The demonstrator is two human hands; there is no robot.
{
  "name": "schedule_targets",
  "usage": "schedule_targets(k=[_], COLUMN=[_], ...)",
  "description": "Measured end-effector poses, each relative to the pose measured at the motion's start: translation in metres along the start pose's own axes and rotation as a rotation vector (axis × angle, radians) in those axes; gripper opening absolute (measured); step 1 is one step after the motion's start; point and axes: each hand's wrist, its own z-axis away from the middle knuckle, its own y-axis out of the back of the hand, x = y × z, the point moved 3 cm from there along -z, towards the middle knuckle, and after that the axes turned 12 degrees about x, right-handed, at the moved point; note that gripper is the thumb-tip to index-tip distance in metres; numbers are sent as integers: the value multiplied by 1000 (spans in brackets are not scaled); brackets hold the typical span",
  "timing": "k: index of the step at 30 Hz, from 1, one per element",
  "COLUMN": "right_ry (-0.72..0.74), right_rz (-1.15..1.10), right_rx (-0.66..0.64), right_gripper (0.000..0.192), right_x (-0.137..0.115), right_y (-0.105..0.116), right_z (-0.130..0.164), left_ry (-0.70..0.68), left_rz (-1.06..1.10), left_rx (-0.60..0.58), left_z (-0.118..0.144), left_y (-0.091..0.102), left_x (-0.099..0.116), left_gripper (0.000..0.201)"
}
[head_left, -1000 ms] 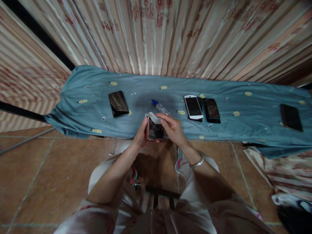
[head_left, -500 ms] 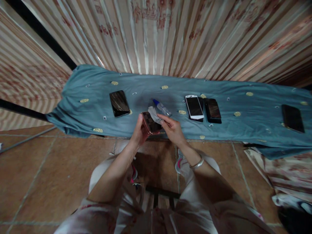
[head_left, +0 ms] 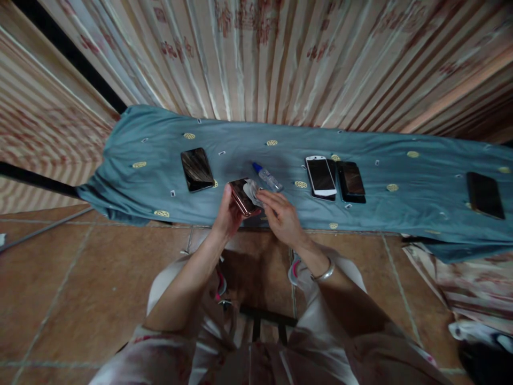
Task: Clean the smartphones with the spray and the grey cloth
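Since the right hand (head_left: 282,216) holds a cloth (head_left: 251,191) over the phone (head_left: 238,193) the left hand (head_left: 227,217) grips, I can't see all of it; surface's (head_left: 160,198) front edge is near, decent room leftward though.

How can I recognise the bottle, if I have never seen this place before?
Look for the long blue-green cloth in front of the hanging curtain. On it, just beyond the right hand, the bottle lies on its side. Its clear body and blue top set it apart from the flat phones on either side.
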Motion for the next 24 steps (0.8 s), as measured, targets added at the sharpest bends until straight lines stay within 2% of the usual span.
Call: schedule_targets(k=[13, 24], right_ry=[48, 82], right_rz=[-70, 16], right_rx=[-46, -128], right_gripper=[36, 43], right_x=[-18, -31], right_y=[2, -2], right_z=[4, 6], left_ry=[23, -17], left_rz=[-12, 13], left_rx=[28, -17], left_z=[1, -4], left_y=[-2, 0], left_x=[1, -10], left_gripper=[54, 49])
